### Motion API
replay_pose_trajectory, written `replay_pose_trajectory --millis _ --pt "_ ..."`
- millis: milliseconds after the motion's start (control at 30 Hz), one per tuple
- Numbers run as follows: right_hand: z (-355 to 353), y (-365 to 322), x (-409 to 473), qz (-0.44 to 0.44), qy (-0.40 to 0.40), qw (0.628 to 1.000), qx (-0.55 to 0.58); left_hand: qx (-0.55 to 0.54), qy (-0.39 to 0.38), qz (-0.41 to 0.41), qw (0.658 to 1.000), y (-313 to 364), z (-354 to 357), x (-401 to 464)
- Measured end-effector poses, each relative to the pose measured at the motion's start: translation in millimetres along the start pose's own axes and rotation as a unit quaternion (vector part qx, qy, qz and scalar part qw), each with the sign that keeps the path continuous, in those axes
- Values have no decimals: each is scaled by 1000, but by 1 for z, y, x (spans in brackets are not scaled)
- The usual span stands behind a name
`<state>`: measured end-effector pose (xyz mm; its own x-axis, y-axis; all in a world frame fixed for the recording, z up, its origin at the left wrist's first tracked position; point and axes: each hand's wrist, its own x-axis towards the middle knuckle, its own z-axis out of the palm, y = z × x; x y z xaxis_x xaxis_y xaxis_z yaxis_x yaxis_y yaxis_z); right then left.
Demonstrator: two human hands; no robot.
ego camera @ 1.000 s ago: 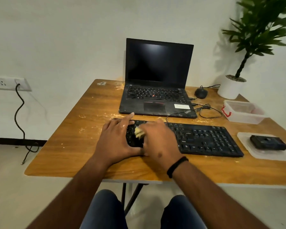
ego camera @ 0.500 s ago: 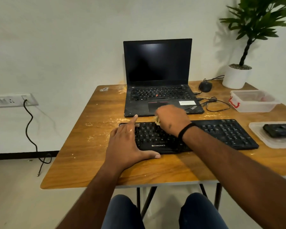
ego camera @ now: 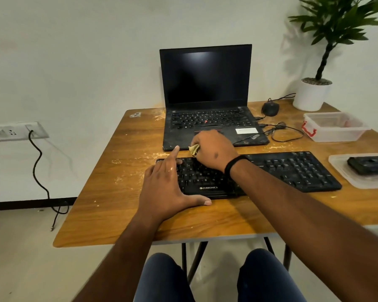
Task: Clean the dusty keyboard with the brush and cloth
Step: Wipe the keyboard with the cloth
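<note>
A black keyboard lies across the wooden table, in front of an open laptop. My left hand rests flat on the keyboard's left end, fingers straight and thumb along its front edge. My right hand grips a bunched yellowish cloth at the keyboard's upper left rows, near the laptop's front edge. Pale dust is scattered on the table to the left of the keyboard. No brush shows.
The open black laptop stands behind the keyboard. A mouse and cables lie to its right, then a clear plastic box and a potted plant. A black object sits on a lid at the far right.
My right hand with the cloth has moved from the keyboard's left middle keys up to its top rows by the laptop. The left hand has stayed on the keyboard's left end.
</note>
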<state>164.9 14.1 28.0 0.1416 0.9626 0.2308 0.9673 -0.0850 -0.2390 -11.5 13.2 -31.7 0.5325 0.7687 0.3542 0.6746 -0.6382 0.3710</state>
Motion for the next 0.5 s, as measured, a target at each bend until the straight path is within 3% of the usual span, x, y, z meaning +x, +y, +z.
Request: replay_pose_trajectory --millis 233,367,433,500 --pt "5 -1 3 -39 -20 998 -53 7 1 3 1000 1 1 0" --pt "-11 5 5 -5 17 999 27 5 -1 2 1000 1 0 -1" --pt "-18 7 2 -15 -5 998 54 2 -2 0 1000 1 0 -1" --pt "-16 6 -5 -28 -46 999 3 1 -1 0 1000 2 0 0"
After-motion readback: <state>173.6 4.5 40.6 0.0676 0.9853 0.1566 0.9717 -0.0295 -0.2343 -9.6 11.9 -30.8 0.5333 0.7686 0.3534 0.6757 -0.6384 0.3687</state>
